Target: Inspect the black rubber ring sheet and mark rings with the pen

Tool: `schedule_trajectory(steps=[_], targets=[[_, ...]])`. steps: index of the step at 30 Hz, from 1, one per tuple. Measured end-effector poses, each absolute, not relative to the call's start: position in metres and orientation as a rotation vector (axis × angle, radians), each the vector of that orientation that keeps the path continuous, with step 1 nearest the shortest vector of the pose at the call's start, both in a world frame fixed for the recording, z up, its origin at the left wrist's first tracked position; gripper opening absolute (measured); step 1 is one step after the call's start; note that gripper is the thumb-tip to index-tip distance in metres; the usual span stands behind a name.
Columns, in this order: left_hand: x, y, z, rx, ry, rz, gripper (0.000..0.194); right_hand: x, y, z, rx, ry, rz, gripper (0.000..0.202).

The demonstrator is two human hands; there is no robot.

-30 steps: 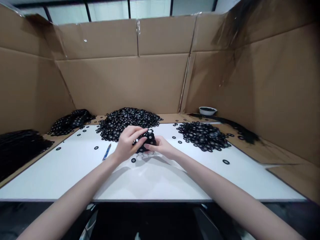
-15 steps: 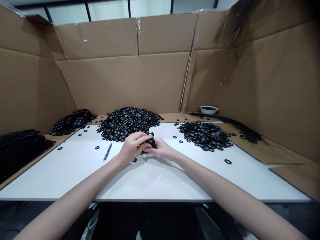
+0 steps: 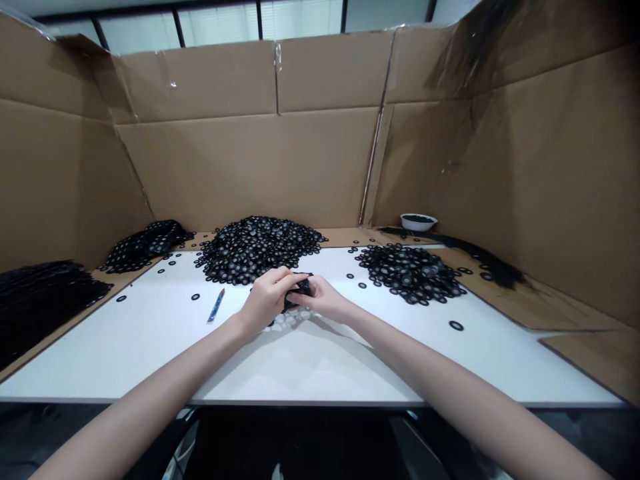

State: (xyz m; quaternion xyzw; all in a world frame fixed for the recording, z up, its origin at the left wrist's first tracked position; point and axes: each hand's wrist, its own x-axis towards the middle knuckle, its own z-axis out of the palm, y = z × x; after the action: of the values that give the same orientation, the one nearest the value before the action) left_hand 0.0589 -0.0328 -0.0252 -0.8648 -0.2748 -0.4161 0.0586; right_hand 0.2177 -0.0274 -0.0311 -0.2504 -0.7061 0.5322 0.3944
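My left hand and my right hand meet over the middle of the white tabletop. Between them is a small bunch of black rings, gripped by the fingers of both hands. Part of the bunch is hidden behind the fingers. Just below lie small whitish round pieces on the table, partly covered by my hands. Beyond my left hand rises a large heap of black rings. A smaller heap of black rings lies to the right.
Left of my hands lies a blue-and-clear thin tool. Flat black ring sheets and a black bundle sit at left. A white bowl with dark bits and black strands are at right. Cardboard walls surround the table.
The black bunch has turned between my fingers, and its flatter side shows now. More of the whitish pieces below are visible. Both hands stay in almost the same place.
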Motion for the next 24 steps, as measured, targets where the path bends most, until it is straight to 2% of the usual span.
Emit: schedule_trajectory(steps=[16,24], targets=[[0.0562,-0.0309,-0.0247,-2.672,-0.907,-1.379,0.031,0.2148,-0.0340,-0.0297,-0.692,-1.785,1.427,0.036],[0.0566,-0.0329,-0.0228,-2.737,-0.923,-1.265,0.022,0.2176,-0.0324,-0.0301,-0.695,-1.762,1.413,0.036]])
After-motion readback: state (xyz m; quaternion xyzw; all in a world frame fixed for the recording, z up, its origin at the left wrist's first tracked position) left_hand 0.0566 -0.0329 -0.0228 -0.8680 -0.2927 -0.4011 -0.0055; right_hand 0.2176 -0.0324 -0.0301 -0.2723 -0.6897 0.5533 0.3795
